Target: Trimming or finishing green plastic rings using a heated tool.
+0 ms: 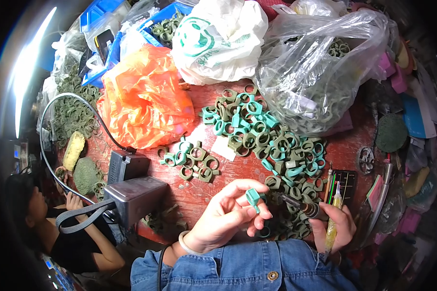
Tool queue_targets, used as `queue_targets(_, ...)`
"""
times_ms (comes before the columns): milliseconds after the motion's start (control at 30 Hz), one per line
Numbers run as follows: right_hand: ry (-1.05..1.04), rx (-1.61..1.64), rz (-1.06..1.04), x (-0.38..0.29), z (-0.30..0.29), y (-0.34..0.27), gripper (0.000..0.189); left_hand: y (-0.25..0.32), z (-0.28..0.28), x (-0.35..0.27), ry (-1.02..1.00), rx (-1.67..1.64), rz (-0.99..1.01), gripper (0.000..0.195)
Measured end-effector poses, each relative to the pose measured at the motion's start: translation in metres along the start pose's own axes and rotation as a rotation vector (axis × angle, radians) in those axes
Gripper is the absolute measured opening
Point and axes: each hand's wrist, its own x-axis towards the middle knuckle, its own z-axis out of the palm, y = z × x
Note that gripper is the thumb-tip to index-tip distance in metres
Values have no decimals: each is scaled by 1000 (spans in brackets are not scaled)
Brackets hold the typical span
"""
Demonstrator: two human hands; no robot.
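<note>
Between the thumb and fingers of my left hand (229, 214) is a teal wax ring (252, 196), tilted, with a short stem pointing down. My right hand (333, 225) holds a dark pen-like hand tool (307, 209), its tip pointing left towards the ring, and also a yellow-wrapped pen-like tool (334, 222) with a thin pale tip. Whether the dark tool touches the ring I cannot tell. Beyond my hands lies a large heap of teal and olive-green rings (262, 140); a smaller group of such rings (193, 160) lies to its left, on the red tabletop (182, 196).
An orange plastic bag (145, 102), a white bag (218, 40) and a clear bag of green pieces (313, 80) line the back. A grey metal box (134, 198) with a strap stands at left, near a seated person (76, 236). Slim tools (329, 183) lie at right.
</note>
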Motion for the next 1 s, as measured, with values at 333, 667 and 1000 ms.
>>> queue_targets(333,-13,-2,17,1,0,0,41,1,3,1,20,12,97,22)
queue_targets(667,-10,-7,-6,2,-4,-1,41,-3,12,20,223,1487,531,28)
queue_targets(1000,8,21,48,-1,-4,0,41,-10,-1,15,243,1079,429,24)
